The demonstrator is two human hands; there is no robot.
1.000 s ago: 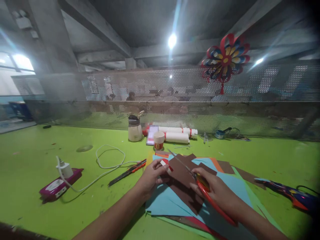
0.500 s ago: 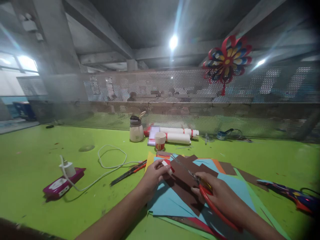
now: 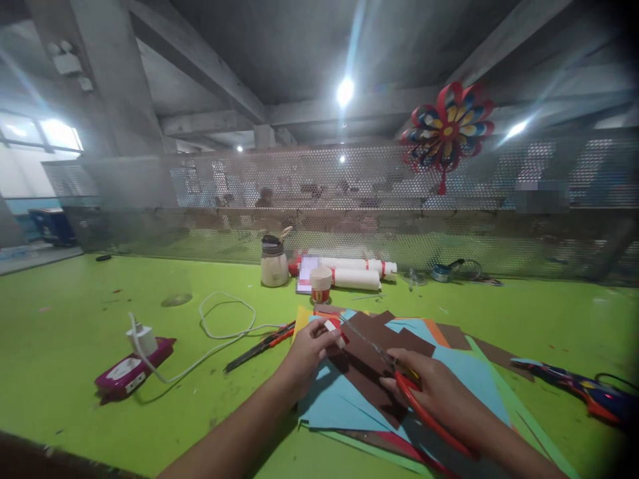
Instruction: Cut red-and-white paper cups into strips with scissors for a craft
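Observation:
My left hand (image 3: 307, 352) pinches a small red-and-white paper piece (image 3: 335, 328) between thumb and fingers. My right hand (image 3: 434, 382) is wrapped round a pair of scissors (image 3: 419, 414) with long red handles. Their thin metal blades point up and left, with the tips close beside the paper piece; I cannot tell whether they touch it. Below both hands lies a dark brown sheet of paper (image 3: 372, 379) with a notched outline. It rests on a light blue sheet (image 3: 334, 411), on top of a loose pile of coloured paper.
Left on the green table are orange-handled scissors (image 3: 259, 347) and a purple power strip (image 3: 132, 372) with a charger (image 3: 144, 339) and white cable. A jar (image 3: 274, 265), paper cup (image 3: 320, 285) and white rolls (image 3: 357, 278) stand behind. A dark tool (image 3: 574, 386) lies right.
The camera view has shifted slightly, so the surroundings sit a little differently. Both hands keep nearly the same pose, still holding the paper piece and the scissors.

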